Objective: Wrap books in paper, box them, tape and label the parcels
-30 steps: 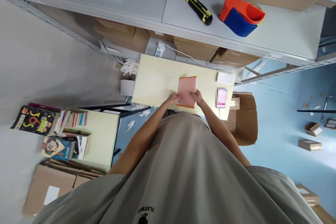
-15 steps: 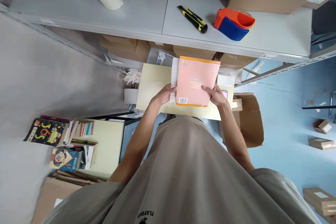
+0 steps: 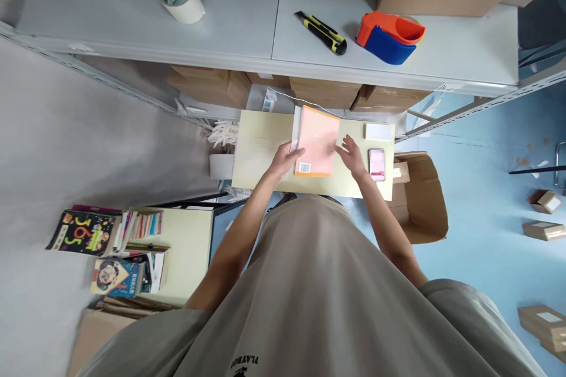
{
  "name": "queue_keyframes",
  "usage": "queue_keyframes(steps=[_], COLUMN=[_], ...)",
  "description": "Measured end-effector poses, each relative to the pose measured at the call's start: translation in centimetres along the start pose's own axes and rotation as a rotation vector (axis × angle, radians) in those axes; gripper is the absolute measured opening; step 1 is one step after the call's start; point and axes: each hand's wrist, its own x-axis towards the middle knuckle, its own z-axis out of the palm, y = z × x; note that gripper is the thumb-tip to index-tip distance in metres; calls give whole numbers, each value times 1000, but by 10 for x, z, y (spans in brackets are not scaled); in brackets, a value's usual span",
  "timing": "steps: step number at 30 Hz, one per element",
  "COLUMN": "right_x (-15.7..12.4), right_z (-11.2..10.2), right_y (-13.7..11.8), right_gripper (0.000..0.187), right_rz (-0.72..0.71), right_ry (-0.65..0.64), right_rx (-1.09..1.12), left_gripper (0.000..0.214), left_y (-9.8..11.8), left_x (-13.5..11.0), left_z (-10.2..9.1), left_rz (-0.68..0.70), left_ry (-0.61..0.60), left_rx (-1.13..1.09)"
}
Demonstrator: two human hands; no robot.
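A thin pink book (image 3: 319, 136) with orange edges and a barcode near its lower left corner is held above the pale yellow table (image 3: 260, 135). My left hand (image 3: 285, 160) grips its left side, thumb over the cover. A white sheet or page edge shows along that same side. Just off the book's right edge is my right hand (image 3: 351, 155), fingers apart and holding nothing. To the right of that hand lie a phone (image 3: 377, 165) with a lit screen and a white box (image 3: 378, 131).
On the grey shelf (image 3: 230, 29) ahead sit a tape roll (image 3: 181, 1), a utility knife (image 3: 321, 33) and an orange-blue tape dispenser (image 3: 389, 37). An open carton (image 3: 424, 197) stands right of the table. Books (image 3: 84, 231) are stacked on a side table (image 3: 188, 247) at left.
My right hand has let go of the book's right side and opened beside it. The book has turned and looks narrower. The phone and white box have come into fuller view.
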Motion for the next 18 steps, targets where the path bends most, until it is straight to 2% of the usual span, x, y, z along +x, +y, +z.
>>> queue_keyframes(steps=[1,3,5,7,9,11,13,15,17,18], right_x=[-1,-7,-16,-24,-28,-28,-25,-21,-18,-17], right_z=[7,25,45,65,79,85,82,71,55,46], right_y=[4,11,14,15,16,19,21,20,16,11], right_gripper=[104,102,93,80,68,64,68,73,75,76], right_rz=[15,47,84,108,118,124,126,103,58,38], right_ry=[10,-70,-179,-233,-218,-152,-64,-14,-35,-72], right_rx=[-16,-8,24,51,62,53,35,30,67,98], left_gripper=[34,21,26,34,38,41,47,62,77,80], left_y=[-2,-3,-1,2,6,8,8,6,3,1], left_x=[1,0,-5,-12,-20,-27,-31,-32,-29,-26], left_z=[3,11,23,36,49,61,66,63,51,41], left_rz=[-6,-19,-19,-18,-29,-28,31,120,179,192], left_ry=[24,54,39,-22,-92,-138,-160,-211,-264,-254], left_rx=[116,361,559,692,793,865,860,730,505,401])
